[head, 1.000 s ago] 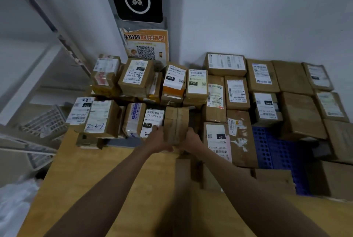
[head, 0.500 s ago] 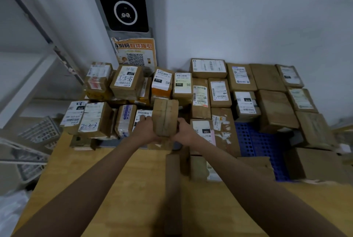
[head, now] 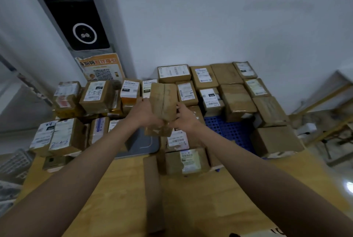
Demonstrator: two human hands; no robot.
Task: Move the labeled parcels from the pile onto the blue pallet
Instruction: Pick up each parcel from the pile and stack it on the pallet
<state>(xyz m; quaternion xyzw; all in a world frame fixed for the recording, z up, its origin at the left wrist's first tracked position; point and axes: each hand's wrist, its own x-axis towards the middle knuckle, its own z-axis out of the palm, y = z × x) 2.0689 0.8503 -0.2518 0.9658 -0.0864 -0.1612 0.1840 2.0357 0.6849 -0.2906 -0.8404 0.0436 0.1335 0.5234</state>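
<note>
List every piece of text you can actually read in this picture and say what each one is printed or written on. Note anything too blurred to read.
"2-2", handwritten: label of the near left parcel.
Orange poster on the wall: Chinese heading and QR code, too blurred to read.
Printed shipping labels on the other parcels: barcodes and small print, unreadable.
Held parcel, gripped by the left hand and right hand: no label visible.

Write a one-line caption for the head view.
Both hands, left and right, hold a brown parcel above stacked boxes beside the blue pallet.
</note>
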